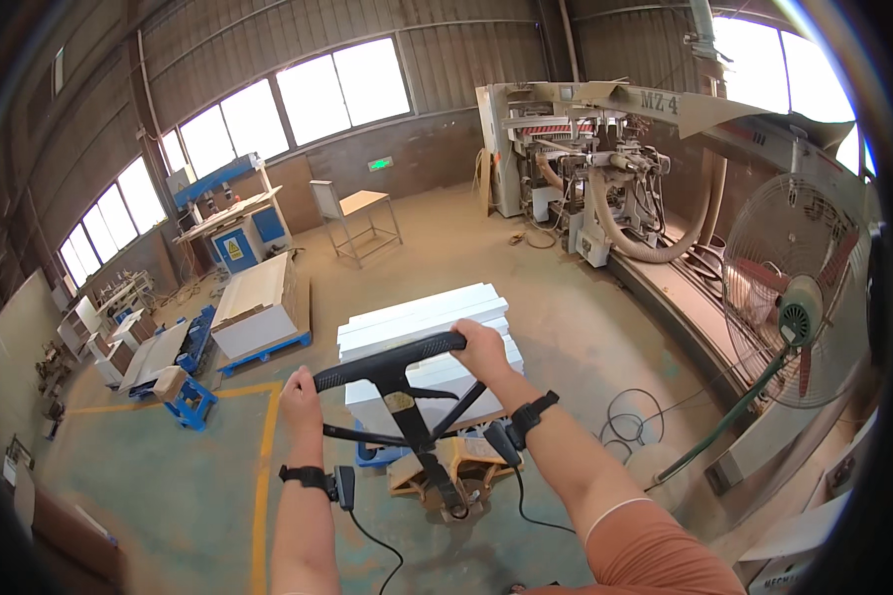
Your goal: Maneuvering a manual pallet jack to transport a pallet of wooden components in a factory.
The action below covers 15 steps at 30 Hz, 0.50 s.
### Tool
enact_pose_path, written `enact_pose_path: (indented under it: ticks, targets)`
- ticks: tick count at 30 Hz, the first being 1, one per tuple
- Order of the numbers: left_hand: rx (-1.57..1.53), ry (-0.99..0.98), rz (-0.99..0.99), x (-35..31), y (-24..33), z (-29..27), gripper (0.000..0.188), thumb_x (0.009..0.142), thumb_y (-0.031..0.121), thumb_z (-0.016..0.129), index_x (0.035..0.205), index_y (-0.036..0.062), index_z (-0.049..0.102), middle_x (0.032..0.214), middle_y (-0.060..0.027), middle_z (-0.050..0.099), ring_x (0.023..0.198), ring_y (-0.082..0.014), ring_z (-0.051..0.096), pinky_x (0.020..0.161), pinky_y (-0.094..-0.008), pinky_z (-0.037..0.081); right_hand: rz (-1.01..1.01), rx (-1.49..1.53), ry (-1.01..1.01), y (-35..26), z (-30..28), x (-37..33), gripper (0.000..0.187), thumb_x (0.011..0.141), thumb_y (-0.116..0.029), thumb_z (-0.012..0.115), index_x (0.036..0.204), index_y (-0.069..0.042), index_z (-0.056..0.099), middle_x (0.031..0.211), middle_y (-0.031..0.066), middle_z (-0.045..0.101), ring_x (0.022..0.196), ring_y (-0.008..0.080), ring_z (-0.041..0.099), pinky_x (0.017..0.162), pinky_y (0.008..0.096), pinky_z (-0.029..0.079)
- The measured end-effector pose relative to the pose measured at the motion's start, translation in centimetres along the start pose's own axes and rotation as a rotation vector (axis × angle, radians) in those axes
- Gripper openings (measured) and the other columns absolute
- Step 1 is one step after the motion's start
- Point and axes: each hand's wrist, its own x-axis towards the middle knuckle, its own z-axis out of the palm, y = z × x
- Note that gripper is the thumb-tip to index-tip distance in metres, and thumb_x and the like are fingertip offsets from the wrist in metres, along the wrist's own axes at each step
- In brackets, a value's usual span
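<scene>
Both my hands grip the black handle of a yellow pallet jack. My left hand is closed round the handle's left end, my right hand round its right end. A dark lever sits below the crossbar, between the hands. Beyond the handle, a stack of white boards rests on a blue pallet, partly hidden by the handle and my right arm. Each wrist wears a black strap with a small device and a cable.
A large machine with hoses stands at the far right, a caged fan nearer. Cables lie on the floor at right. To the left are a board stack on a pallet, a blue stool and a yellow floor line. A metal-framed table stands behind.
</scene>
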Motion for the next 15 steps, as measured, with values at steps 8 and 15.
enact_pose_path:
  ticks: [8,15]
  targets:
    - [-0.071,-0.241,-0.075,-6.1,5.2,-8.1,0.035,0.089,0.029,0.048,0.07,0.0,0.053,0.058,-0.0201,0.047,0.05,-0.0276,0.05,0.051,-0.0354,0.04,0.044,0.014,0.016,-3.0,-5.3,-8.2,0.026,0.064,-0.012,0.071,0.084,-0.006,0.057,0.082,0.0123,0.06,0.078,0.0338,0.058,0.067,0.0393,0.047]
    - [-0.276,-0.497,0.197,-24.8,7.0,-24.3,0.013,0.073,0.018,0.058,0.066,0.0068,0.055,0.058,-0.0112,0.053,0.053,-0.0285,0.054,0.05,-0.0356,0.043,-0.015,-0.2,-0.358,-13.3,-18.1,-31.6,0.036,0.057,-0.015,0.076,0.087,-0.008,0.056,0.085,0.0129,0.059,0.085,0.0331,0.056,0.073,0.0397,0.044]
